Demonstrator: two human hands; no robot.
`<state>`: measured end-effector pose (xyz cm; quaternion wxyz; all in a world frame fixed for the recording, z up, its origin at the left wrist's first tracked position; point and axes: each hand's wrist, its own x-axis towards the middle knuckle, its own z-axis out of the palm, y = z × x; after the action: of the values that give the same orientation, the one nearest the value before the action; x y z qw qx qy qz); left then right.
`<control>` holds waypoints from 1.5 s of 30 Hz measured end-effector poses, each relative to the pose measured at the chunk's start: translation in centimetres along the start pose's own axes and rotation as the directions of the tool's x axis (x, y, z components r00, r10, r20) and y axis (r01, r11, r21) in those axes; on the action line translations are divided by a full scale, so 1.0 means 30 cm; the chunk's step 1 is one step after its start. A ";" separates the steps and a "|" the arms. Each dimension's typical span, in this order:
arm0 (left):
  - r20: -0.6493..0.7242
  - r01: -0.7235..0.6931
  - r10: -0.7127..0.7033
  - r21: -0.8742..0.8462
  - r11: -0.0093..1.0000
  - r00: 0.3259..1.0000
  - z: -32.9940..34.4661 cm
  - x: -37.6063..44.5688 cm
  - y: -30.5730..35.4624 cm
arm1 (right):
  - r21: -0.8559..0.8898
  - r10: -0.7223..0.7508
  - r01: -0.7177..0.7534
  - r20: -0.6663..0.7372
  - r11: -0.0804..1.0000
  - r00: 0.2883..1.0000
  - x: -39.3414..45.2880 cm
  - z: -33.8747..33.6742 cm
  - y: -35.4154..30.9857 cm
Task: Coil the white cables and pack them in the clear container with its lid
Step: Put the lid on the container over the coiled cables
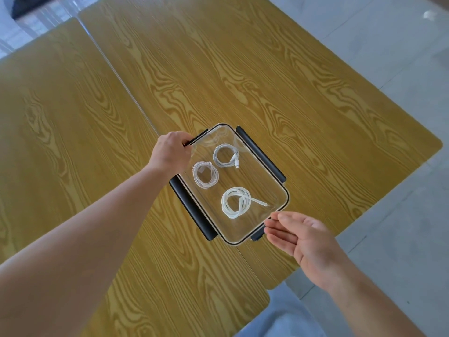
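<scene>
Clear plastic and black clips frame the scene from the head camera: the lidded container [255, 210] sits on a yellow wood-grain table [267, 69], three coiled white cables [235, 202] lying apart inside. The left hand [171, 152] curls its fingers round the clip at the far end, while the right hand [298, 235] hovers flat and empty at the near clip. Light, rigid and probably slick, the box looks best held by its black-clipped edges.
</scene>
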<state>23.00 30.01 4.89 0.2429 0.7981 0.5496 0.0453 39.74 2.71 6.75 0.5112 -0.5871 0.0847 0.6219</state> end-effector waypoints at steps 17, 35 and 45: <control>0.077 0.059 -0.064 0.066 0.996 0.995 0.054 0.017 0.021 | 0.265 0.213 -0.201 -0.018 0.943 0.977 0.045 -0.003 0.004; 0.016 0.312 -0.315 -0.205 0.928 0.949 0.089 -0.148 0.013 | -0.405 -0.241 0.205 -0.041 0.891 0.970 0.061 -0.080 -0.155; -0.013 0.482 -0.544 -0.447 0.754 0.839 0.161 -0.450 0.031 | -0.818 -0.332 0.432 0.315 0.379 0.889 0.093 0.028 -0.215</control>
<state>20.14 15.96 3.70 0.3745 0.5381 0.7396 0.1522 44.54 7.79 7.92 0.2733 -0.7350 -0.4058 0.4694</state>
